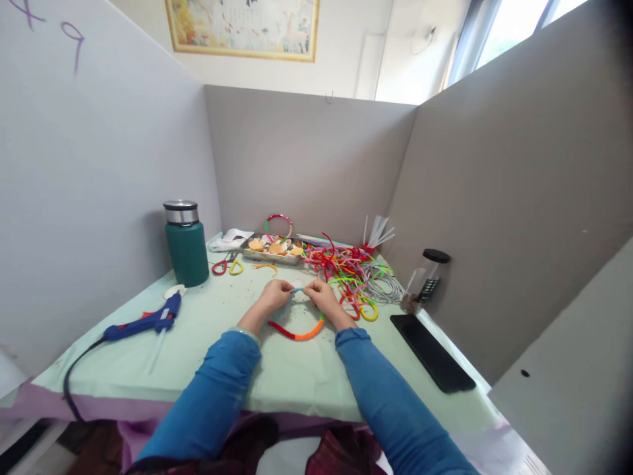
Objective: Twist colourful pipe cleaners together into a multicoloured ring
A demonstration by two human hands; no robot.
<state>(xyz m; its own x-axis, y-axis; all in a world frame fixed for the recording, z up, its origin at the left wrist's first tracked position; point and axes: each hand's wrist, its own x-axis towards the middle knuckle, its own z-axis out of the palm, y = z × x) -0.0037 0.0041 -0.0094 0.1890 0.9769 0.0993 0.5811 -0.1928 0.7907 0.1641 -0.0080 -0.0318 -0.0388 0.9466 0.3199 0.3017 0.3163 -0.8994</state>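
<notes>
Both hands meet over the middle of the table, fingers pinched on a ring wrapped in coloured pipe cleaners. Its near side shows red and orange, with a bit of green at the right. My left hand grips the ring's far left part, where light blue shows. Close beside it, my right hand pinches the same light-blue stretch from the right. Fingers cover part of the ring. Right of my right hand lies a pair of scissors with red and yellow handles.
A blue glue gun and a green bottle stand left. Behind are a metal tray of shell-like pieces, a finished-looking ring and a pipe-cleaner heap. A black phone and a clear jar are right. Grey partitions enclose the table.
</notes>
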